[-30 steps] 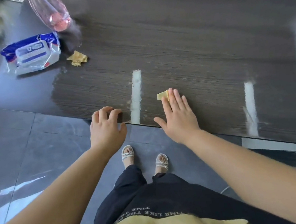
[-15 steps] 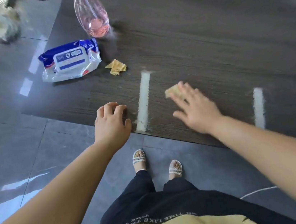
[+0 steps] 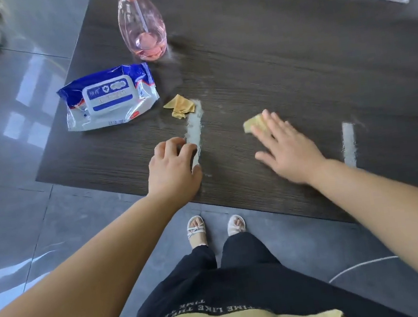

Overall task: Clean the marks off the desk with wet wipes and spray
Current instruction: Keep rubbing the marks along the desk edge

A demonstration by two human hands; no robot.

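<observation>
Since the earlier frame, the right hand [image 3: 286, 148] has slid its folded yellow wet wipe [image 3: 254, 123] farther from the near white streak [image 3: 195, 131]. The left hand [image 3: 174, 168] has advanced from the edge onto the dark wood-grain desk [image 3: 283, 63].

Right-hand fingers are straight and close together, pressing the wipe flat; only its corner shows beyond the fingertips. Left-hand fingers are loosely bent and hold nothing. Their tips rest on the near end of the chalky streak. A second white streak [image 3: 349, 144] lies well to the right of the right hand, apart from it.

Step in hand, as judged: scrubbing the desk surface between the two marks. To do it well:
1. Keep the palm low so that pressure spreads across the whole wipe.
2. Stroke along the grain; residue probably lodges in the fine grooves.
3. Brace with the left hand clear of the streak, to avoid smearing it.
4. Both marks look powdery and intact, so spray would likely help first.

Beyond the left fingertips lie a crumpled yellow wipe [image 3: 179, 106], a glossy blue-and-white soft wipes pack [image 3: 109, 97] and a clear plastic spray bottle of pink liquid [image 3: 142, 26].
</observation>
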